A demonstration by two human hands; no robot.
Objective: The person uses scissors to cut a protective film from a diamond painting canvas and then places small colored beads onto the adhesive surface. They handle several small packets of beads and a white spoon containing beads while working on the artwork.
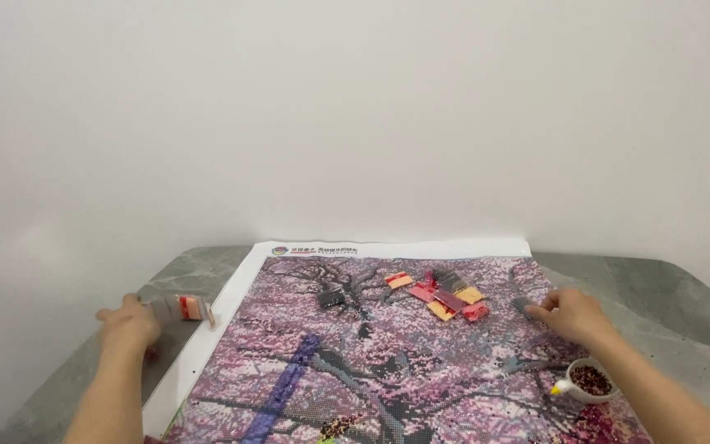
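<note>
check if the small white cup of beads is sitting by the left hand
No, the small white cup sits on the canvas beside the right forearm, far from the left hand.

A large canvas [388, 362] lies flat on the worktop [667, 296], its far edge close to the wall [355, 115] and its near part running out of view. On the canvas's far right part lies a cluster of small packets [445, 294], with one packet [331, 298] apart to their left and a small cup [590, 381] nearer, by the canvas's right edge. The left hand [129, 325] rests on the worktop just left of the canvas beside a small bundle of packets [184, 308], while the right hand [573, 315] lies on the canvas right of the cluster and just beyond the cup.
</note>
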